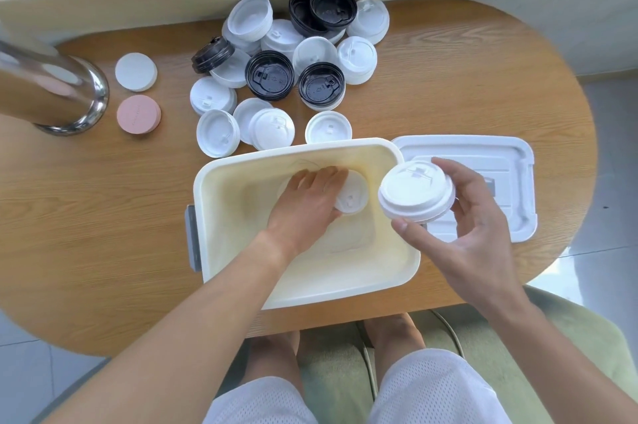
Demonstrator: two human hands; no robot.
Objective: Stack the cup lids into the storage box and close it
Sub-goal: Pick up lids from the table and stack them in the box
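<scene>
An open cream storage box (238, 161) stands on the wooden table in front of me. My left hand (303, 206) reaches down inside it and holds a white cup lid (352, 199) near the box floor. My right hand (473, 216) grips a short stack of white lids (414, 192) above the box's right rim. The box's white cover (514, 154) lies flat on the table to the right of the box. Behind the box is a loose pile of white lids (217, 133) and black lids (269, 75).
A shiny metal post (58, 88) rises from the table at the left, with a white coaster (135, 72) and a pink coaster (138, 114) beside it. The table's rounded edge (587, 133) curves at the right. My knees and a green seat (345, 361) are below.
</scene>
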